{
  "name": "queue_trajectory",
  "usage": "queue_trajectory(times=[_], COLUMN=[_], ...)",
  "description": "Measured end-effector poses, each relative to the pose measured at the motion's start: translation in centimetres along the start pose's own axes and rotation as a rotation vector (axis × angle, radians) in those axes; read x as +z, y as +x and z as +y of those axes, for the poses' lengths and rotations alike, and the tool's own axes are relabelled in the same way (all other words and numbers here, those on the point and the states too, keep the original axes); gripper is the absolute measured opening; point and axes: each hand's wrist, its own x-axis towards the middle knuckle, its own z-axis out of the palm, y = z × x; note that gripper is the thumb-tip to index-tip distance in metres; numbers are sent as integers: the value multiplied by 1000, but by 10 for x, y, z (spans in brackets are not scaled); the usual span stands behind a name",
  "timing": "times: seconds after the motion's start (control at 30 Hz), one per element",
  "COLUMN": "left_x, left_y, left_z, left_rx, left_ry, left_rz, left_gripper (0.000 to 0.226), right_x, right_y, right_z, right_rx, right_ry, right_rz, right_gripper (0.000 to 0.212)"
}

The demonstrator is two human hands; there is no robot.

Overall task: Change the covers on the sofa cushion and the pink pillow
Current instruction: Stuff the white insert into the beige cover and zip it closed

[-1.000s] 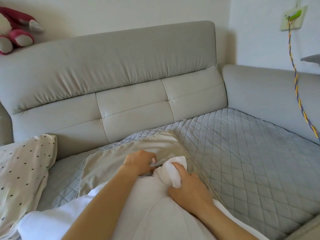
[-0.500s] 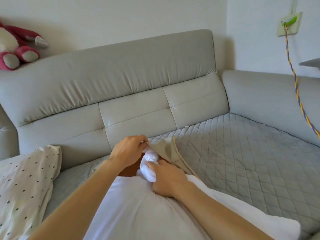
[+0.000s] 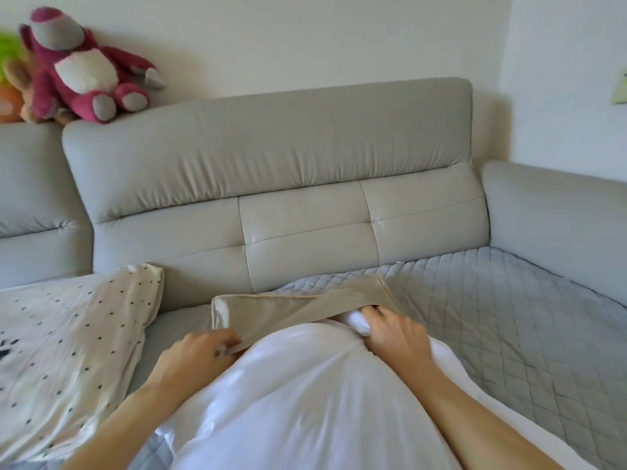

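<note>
Right hand [image 3: 395, 330] clamped on white cushion [image 3: 305, 395] corner, stuffing it into beige cover [image 3: 288, 312]; left hand [image 3: 200, 351] pinches cover's open edge. Cushion mostly outside, mid-sofa [image 3: 492, 317] seat. Dotted pillow [image 3: 68, 334] at left edge seemingly untouched.

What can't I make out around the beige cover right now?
Head view only:
- How far the white cushion insert sits inside the beige cover: the cover hides it.
- Left hand fingertips: motion-blurred at the cover's edge.
- Right hand fingertips: tucked under the cover.
- Polka-dot pillow: cut off by the left edge.
</note>
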Motion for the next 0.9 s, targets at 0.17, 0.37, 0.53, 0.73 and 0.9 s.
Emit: queue_trajectory(times=[0.17, 0.37, 0.53, 0.73, 0.9], left_x=[33, 41, 32, 25, 26], left_y=[-40, -54, -64, -70, -74], left_z=[17, 33, 36, 37, 25], left_rx=[-219, -300, -267, -185, -67], left_ry=[-651, -769, -699, -657, -564], left_rz=[106, 171, 310, 357, 344], left_gripper=[21, 22, 22, 17, 17], right_x=[-13, -79, -109, -70, -24], right_y=[-4, -21, -101, -160, -145], right_z=[-9, -24, -85, -170, -170], right_rx=[156, 202, -142, -380, -427], right_ry=[-116, 541, 300, -103, -319], right_rz=[-77, -322, 155, -248, 113], right_gripper=[33, 56, 64, 111, 58])
